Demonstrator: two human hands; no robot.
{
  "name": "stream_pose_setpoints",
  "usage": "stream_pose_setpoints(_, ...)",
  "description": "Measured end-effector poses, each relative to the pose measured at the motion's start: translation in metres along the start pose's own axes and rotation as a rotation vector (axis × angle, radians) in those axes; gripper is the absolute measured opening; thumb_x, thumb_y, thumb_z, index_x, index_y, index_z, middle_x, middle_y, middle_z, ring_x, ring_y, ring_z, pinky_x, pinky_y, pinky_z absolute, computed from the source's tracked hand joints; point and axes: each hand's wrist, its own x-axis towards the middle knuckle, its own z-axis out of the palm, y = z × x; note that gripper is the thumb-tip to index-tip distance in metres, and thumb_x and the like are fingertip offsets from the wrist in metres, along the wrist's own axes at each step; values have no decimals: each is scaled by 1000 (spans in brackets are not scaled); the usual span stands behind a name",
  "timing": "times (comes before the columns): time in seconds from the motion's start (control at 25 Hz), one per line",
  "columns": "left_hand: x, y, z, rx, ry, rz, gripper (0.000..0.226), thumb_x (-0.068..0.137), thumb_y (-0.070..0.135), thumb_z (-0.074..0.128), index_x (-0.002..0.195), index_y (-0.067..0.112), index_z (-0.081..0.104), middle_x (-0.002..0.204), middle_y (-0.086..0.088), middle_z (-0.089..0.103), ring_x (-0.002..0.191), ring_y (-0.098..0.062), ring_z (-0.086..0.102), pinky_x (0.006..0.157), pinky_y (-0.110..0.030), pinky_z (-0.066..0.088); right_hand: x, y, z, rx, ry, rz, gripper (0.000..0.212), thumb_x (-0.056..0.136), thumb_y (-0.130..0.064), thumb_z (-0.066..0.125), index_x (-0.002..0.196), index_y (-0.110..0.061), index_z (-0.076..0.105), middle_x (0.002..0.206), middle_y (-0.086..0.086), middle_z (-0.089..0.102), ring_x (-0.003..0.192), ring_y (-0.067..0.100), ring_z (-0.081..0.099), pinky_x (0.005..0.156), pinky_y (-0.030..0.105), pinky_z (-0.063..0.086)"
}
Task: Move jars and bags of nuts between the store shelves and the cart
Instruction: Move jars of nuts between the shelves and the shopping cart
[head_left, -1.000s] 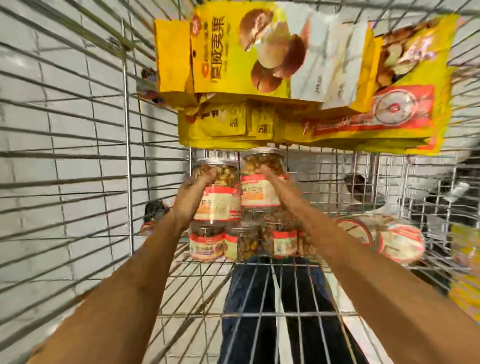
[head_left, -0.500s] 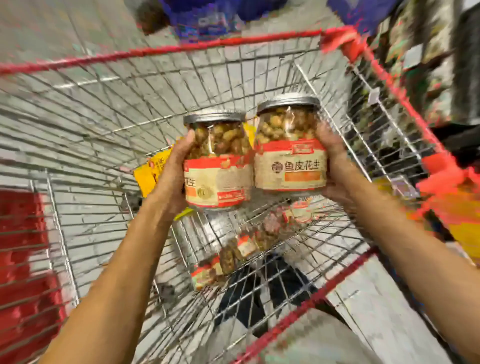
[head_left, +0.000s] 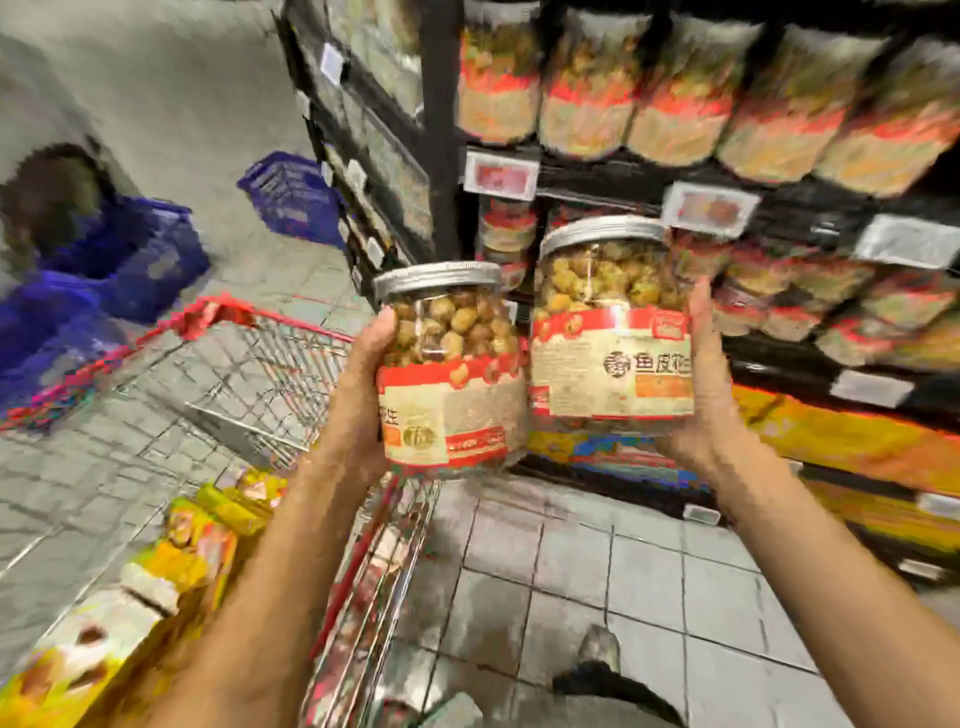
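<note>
Jars first: you've got two clear plastic jars of coated nuts with silver screw lids and red-and-beige labels, one in each hand, both upright and held up in front of the shelves. Your left hand (head_left: 363, 400) wraps the side of the left jar (head_left: 449, 364), thumb up by the nuts and palm against the label. Your right hand (head_left: 701, 410) cups the right jar (head_left: 613, 322) from its outer side and underneath, fingers curled round behind it where you can't see them. The two jars sit just beside each other, labels nearly touching, the right one a bit higher.

Behind them the dark store shelving (head_left: 597, 179) has rows of the same kind of jars, too blurred to count, plus white price tags on the shelf edges. Down to your left is the red-rimmed wire shopping cart (head_left: 270, 364), with a pile of yellow nut bags (head_left: 197, 551) in it, smeared so I can't count them. Two blue shopping baskets (head_left: 296, 197) sit on the grey tile floor further back.
</note>
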Motion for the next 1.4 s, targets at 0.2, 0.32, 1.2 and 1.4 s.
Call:
stream_pose_setpoints(0.2, 89, -75, 101, 104, 12, -73, 55, 51, 58, 75, 88, 17, 78, 89, -6, 75, 81, -21, 72, 70, -34, 58, -23, -81, -108, 82, 49, -114, 80, 20, -68, 81, 83, -18, 79, 88, 7, 76, 82, 23, 72, 64, 41, 59)
stream_pose_setpoints(0.32, 127, -97, 129, 97, 105, -46, 46, 72, 55, 48, 79, 21, 79, 83, -2, 76, 76, -16, 72, 67, -31, 59, -19, -106, -149, 181, 95, -159, 79, 25, -68, 81, 87, -19, 78, 94, 5, 75, 86, 21, 72, 75, 44, 57)
stream_pose_setpoints(1.2, 310, -189, 319, 367, 26, 202, 83, 61, 48, 66, 129, 4, 49, 117, -6, 63, 106, -15, 62, 93, -31, 51, -54, -230, -324, 189, 283, -538, 65, 50, -72, 59, 93, -27, 77, 107, 2, 72, 102, 24, 67, 83, 49, 55)
stream_pose_setpoints(1.4, 333, -231, 355, 606, 219, 439, 56, 69, 52, 63, 113, 20, 49, 104, 13, 57, 89, 15, 57, 81, -10, 46, -62, -266, -374, 138, 228, -430, 65, 53, -72, 62, 95, -25, 77, 105, 4, 73, 98, 23, 69, 71, 41, 58)
